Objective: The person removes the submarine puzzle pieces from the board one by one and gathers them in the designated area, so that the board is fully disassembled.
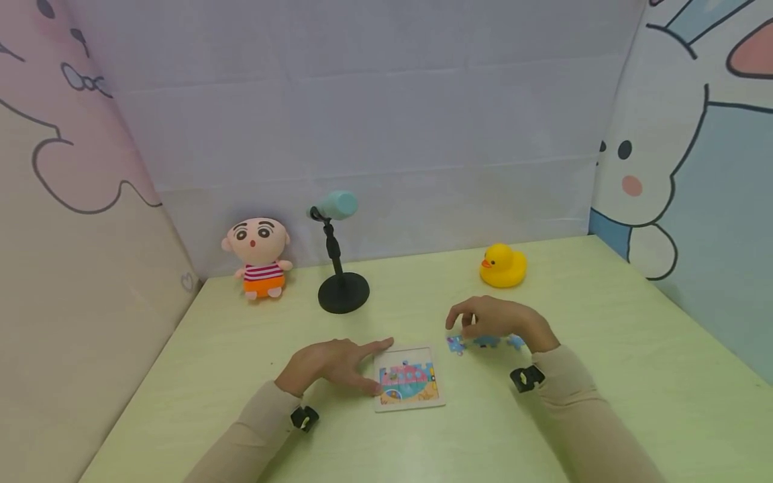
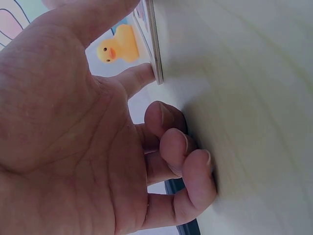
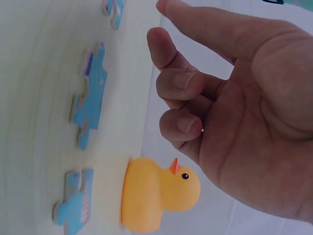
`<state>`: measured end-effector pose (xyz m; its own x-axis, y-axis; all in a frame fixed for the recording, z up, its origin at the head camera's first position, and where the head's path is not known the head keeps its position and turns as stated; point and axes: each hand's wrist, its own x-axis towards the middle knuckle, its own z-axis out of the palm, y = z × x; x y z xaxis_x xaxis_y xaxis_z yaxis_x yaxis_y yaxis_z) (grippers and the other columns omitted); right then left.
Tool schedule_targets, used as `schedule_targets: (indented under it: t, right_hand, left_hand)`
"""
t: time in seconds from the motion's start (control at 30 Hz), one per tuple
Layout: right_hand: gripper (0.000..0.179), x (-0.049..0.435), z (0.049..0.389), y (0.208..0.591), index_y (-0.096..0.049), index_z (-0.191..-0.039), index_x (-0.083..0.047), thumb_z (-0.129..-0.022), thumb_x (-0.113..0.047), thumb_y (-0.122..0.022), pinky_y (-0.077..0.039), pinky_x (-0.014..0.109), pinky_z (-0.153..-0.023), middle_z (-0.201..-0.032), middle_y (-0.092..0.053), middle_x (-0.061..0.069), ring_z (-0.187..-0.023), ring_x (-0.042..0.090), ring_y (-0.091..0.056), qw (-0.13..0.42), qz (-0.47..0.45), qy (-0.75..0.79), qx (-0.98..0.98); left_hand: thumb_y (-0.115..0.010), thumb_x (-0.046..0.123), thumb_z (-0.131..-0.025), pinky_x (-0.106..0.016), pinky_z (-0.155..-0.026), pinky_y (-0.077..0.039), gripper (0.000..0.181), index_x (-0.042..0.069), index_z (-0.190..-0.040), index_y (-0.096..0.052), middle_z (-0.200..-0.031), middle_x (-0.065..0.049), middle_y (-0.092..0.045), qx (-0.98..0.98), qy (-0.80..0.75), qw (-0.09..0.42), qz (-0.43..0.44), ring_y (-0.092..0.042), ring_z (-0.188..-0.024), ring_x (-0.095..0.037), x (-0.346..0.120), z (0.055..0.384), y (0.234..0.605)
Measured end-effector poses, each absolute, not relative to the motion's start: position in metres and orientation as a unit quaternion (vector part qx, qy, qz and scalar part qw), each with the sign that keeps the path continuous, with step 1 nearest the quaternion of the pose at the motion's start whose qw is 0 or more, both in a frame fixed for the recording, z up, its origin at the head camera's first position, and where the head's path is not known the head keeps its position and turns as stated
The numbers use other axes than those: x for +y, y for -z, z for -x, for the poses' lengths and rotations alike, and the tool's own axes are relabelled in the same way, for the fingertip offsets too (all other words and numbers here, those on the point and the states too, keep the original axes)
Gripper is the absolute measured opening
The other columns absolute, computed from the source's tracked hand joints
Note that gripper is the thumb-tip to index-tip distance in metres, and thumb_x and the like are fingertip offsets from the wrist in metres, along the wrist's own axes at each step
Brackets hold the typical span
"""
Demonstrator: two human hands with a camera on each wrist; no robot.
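Observation:
A square jigsaw tray (image 1: 412, 406) lies flat on the table, its lower part filled with pink, blue and sand-coloured pieces; the upper strip is bare. At its left side my left hand (image 1: 341, 363) spreads thumb and index finger along the tray edge. The index fingertip touches the edge in the left wrist view, while the other fingers (image 2: 198, 178) bend against the tabletop. My right hand (image 1: 498, 316) hovers with loosely bent fingers and nothing between them. Below it lie loose blue puzzle pieces: one at left (image 1: 455, 345), a wider one (image 3: 90, 100) and another at right (image 3: 77, 200).
Behind the right hand sits a yellow rubber duck (image 1: 504, 266). A light-blue cylinder on a black stand (image 1: 343, 292) rises at the back, with a plush doll (image 1: 260, 258) to its left. Walls enclose the pale table (image 1: 634, 376) at the back and sides.

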<state>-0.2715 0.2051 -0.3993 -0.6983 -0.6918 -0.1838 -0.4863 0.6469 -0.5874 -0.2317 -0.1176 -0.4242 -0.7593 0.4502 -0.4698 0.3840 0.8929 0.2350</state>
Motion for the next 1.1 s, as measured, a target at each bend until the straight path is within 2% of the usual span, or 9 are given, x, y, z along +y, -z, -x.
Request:
schedule_targets:
  t: [0.13,0.37,0.57,0.8,1.1]
  right_hand:
    - [0.019,0.192,0.268,0.398,-0.068,-0.114,-0.012,-0.097,-0.006,-0.062,-0.045,0.031,-0.07,-0.09,-0.062,0.001,-0.074,0.014,-0.052,0.198,0.343,0.241,0.886]
    - [0.021,0.173,0.262,0.4,-0.068,-0.115,-0.012,-0.097,-0.005,-0.061,-0.046,0.027,-0.061,-0.085,-0.061,-0.001,-0.062,0.011,-0.053,0.197,0.368,0.228,0.88]
    - [0.019,0.158,0.256,0.401,-0.068,-0.114,-0.012,-0.097,-0.005,-0.063,-0.046,0.027,-0.065,-0.088,-0.062,0.0,-0.068,0.015,-0.054,0.206,0.375,0.223,0.876]
    - [0.021,0.139,0.251,0.41,-0.066,-0.116,-0.013,-0.097,-0.005,-0.063,-0.045,0.028,-0.074,-0.091,-0.062,-0.002,-0.08,0.012,-0.052,0.214,0.391,0.208,0.871]
    - [0.02,0.118,0.243,0.419,-0.064,-0.114,-0.013,-0.096,-0.005,-0.064,-0.045,0.024,-0.068,-0.082,-0.059,-0.004,-0.071,0.008,-0.051,0.224,0.393,0.215,0.866]
  left_hand:
    - [-0.069,0.064,-0.084,-0.046,-0.097,-0.043,0.089,0.042,-0.158,-0.025,-0.124,-0.007,-0.063,0.936,-0.055,0.266,-0.223,-0.058,-0.111,-0.018,-0.119,0.232,0.425]
    - [-0.07,0.07,-0.078,-0.043,-0.094,-0.045,0.097,0.043,-0.158,-0.022,-0.117,-0.005,-0.064,0.935,-0.037,0.261,-0.238,-0.058,-0.108,-0.017,-0.12,0.233,0.426]
    - [-0.072,0.068,-0.078,-0.041,-0.091,-0.046,0.098,0.039,-0.159,-0.023,-0.107,-0.003,-0.064,0.934,-0.035,0.254,-0.249,-0.059,-0.102,-0.016,-0.121,0.231,0.425]
    - [-0.071,0.068,-0.079,-0.041,-0.088,-0.047,0.098,0.04,-0.159,-0.023,-0.1,-0.002,-0.063,0.934,-0.032,0.253,-0.249,-0.059,-0.1,-0.017,-0.119,0.23,0.424]
    - [-0.072,0.068,-0.078,-0.042,-0.09,-0.047,0.099,0.041,-0.158,-0.022,-0.101,-0.004,-0.064,0.937,-0.024,0.255,-0.237,-0.059,-0.101,-0.017,-0.119,0.23,0.423]
